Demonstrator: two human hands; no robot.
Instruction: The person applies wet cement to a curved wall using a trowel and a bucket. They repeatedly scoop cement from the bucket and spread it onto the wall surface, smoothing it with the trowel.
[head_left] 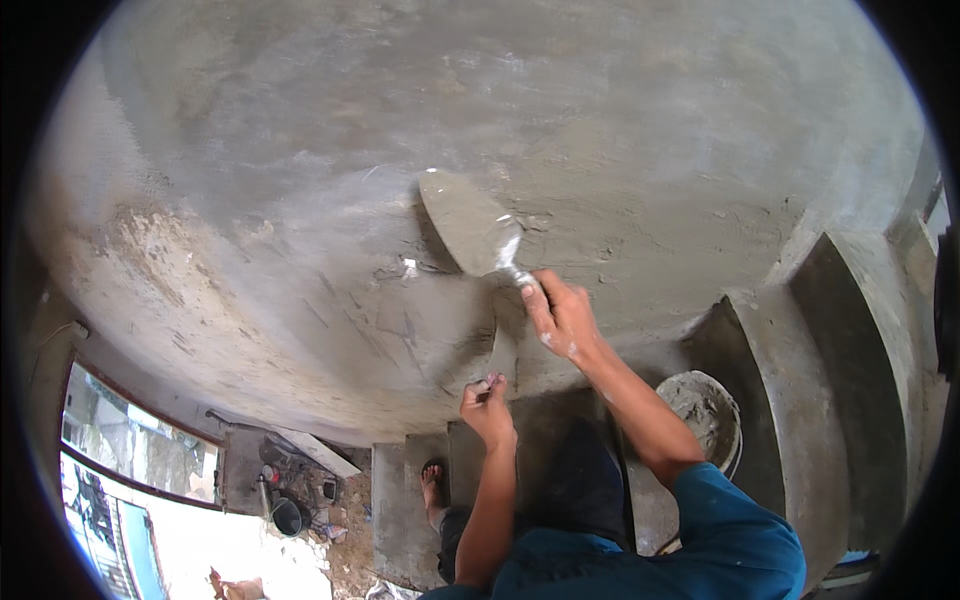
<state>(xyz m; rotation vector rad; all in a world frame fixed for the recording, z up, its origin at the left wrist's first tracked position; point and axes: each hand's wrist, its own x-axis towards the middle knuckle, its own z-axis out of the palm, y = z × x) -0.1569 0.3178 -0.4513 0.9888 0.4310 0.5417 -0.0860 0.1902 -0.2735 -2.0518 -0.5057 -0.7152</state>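
Right hand (pixel 562 318) gripping trowel (pixel 466 224) against plastered wall (pixel 300 180), mortar bucket (pixel 708 412) nearby.

1. The trowel (pixel 468 224) is a pointed steel plastering tool. Its flat blade is coated in grey mortar, with a pale streak near the heel. It lies flat against the grey plastered wall (pixel 300 150), the tip pointing up and to the left and the heel down and to the right. A narrow neck runs from the heel into the grip of the right hand (pixel 562 318), which hides the handle.
2. A second flat tool (pixel 503 350), pale grey and narrow, stands nearly upright against the wall just below the trowel. The left hand (pixel 487 405) holds its lower end; what kind of tool it is cannot be told.
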